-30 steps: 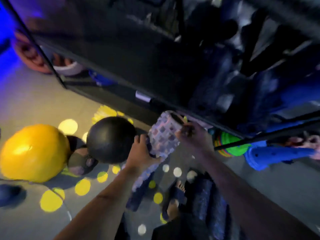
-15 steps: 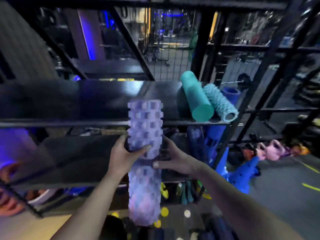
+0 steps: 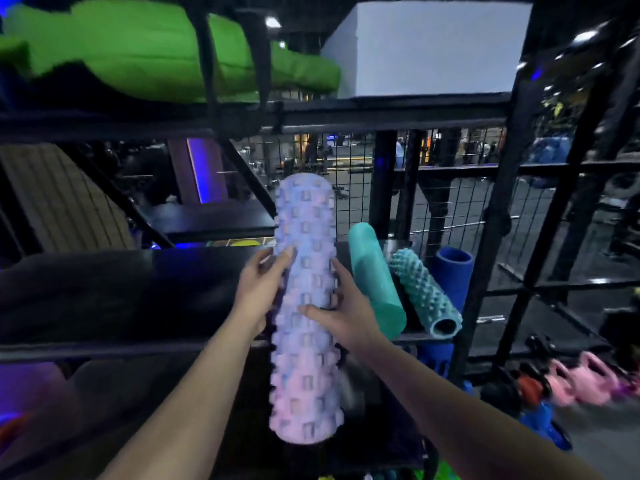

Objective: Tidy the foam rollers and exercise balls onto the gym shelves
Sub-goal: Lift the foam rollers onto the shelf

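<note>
Left hand [image 3: 261,289]: curled round the left flank of the long lilac-and-pink knobbed foam roller [image 3: 304,341], fingertips on its front face. Right hand [image 3: 346,313]: clamped on the opposite flank, thumb laid across the front. The roller is held between both hands, lengthwise and pointing away from the body. Its far end is over the black glossy shelf board [image 3: 104,289] and its near end hangs below the shelf's front edge. Contact with the board cannot be told.

Step judged in hand: laying this roller on the shelf. It is best lowered flat, parallel to the smooth teal foam roller [image 3: 374,282] just right of the right hand, then pushed in until the near end is past the front edge. The knobs should be seated so rolling is checked. The right hand's knuckles are close to the teal roller, which overhangs the edge; a knock could tip it off.

Surface and room: a bare stretch of board is seen left of the left hand. Above the hands, a green padded mat [image 3: 138,46] and a white block [image 3: 433,46] are stored on the upper shelf. Right of the teal roller lie a teal spiked hollow roller [image 3: 424,292] and a blue hollow roller [image 3: 453,271]. A wire mesh panel [image 3: 467,209] is seen beyond. Pink kettlebells [image 3: 588,375] are seen low, far right of the right hand.
</note>
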